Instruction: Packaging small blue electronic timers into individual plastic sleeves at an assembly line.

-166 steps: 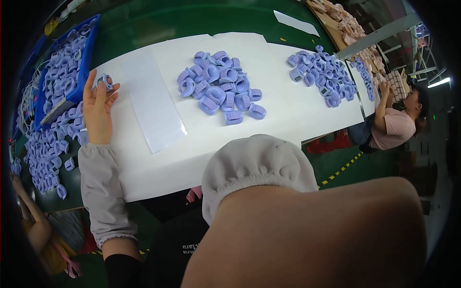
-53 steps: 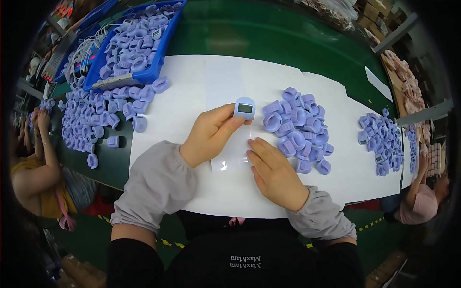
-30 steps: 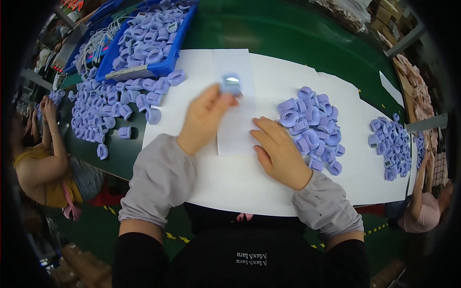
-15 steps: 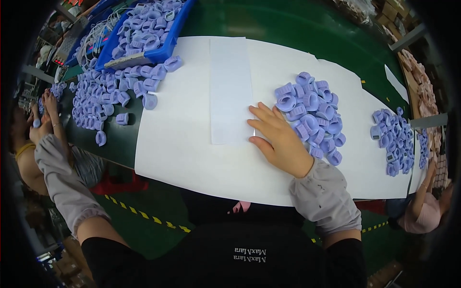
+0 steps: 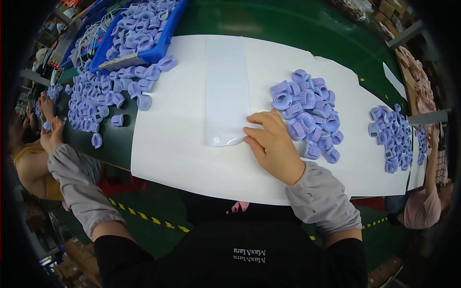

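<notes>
My right hand [image 5: 271,146] lies flat on the white sheet [image 5: 177,139], fingers spread, with the fingertips on the lower right corner of a glossy white strip [image 5: 225,86]. Just right of that hand is a pile of small purple plastic housings [image 5: 307,113]. My left arm stretches far out to the left, past the sheet's edge. My left hand [image 5: 54,138] there pinches one purple housing [image 5: 46,126], close to another person's hand [image 5: 45,103].
A blue tray [image 5: 163,45] full of purple housings stands at the back left, with several more loose on the green belt [image 5: 103,93]. Another purple pile [image 5: 391,139] lies at the right. One person [image 5: 29,165] sits at the left, another [image 5: 422,211] at the right.
My left hand lifted a purple housing over the strip, then swung far out to the left with it. My right hand stayed beside the pile, fingers on the strip.
</notes>
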The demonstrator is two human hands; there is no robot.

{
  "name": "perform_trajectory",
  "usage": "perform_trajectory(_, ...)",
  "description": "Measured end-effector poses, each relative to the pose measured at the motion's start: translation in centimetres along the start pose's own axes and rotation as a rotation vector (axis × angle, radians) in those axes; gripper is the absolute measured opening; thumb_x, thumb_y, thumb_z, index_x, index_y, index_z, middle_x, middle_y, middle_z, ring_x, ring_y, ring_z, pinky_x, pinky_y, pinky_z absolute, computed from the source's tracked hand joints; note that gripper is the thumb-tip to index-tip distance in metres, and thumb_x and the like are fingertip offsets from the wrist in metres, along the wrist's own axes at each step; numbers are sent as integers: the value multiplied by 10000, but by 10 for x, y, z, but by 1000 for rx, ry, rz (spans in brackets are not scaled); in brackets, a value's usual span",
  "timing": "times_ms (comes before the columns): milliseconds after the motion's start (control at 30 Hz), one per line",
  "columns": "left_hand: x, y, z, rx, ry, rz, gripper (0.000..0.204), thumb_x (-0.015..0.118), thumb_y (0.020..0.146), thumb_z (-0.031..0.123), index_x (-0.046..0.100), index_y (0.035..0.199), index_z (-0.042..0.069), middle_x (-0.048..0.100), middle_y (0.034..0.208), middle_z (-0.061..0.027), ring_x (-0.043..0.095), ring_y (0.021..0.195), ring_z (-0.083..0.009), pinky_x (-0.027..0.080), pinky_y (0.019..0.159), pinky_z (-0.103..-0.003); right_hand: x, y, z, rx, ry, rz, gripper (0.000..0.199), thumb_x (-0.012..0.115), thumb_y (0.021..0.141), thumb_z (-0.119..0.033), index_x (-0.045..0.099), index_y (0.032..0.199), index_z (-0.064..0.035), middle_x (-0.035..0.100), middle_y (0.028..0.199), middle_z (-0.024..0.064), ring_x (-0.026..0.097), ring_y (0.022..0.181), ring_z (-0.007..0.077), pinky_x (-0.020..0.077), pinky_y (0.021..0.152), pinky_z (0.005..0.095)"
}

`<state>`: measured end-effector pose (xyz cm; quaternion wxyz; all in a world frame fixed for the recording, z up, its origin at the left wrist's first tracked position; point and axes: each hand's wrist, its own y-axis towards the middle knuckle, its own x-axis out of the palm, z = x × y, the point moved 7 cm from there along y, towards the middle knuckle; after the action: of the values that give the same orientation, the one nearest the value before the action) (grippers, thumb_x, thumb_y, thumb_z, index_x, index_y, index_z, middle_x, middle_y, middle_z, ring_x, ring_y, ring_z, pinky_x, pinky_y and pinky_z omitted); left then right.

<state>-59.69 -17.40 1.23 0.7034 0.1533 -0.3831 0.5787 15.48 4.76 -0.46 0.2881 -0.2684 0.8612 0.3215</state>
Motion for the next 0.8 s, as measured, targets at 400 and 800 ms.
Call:
perform_trajectory(400, 24, -21, -24, 1, -83, -36, 394, 520, 917, 179, 478, 1199, -92, 519, 1199, -211, 503, 1124, -330, 381, 987, -487, -3, 0, 3, -25, 43, 73, 228, 720, 734, 1, 672, 957, 14, 647, 1089, 118, 570, 1028, 334, 469, 879, 396)
perform_trajectory(800, -7, 21, 20, 78, -58, -197, 213, 466, 878, -16, 564, 1050, -94, 582, 1069, -214, 545, 1016, -331, 429, 947, -482, -2, -1, 5, 74, 45, 88, 130, 731, 736, -10, 676, 853, 6, 668, 1050, 124, 589, 1034, 331, 478, 874, 391)
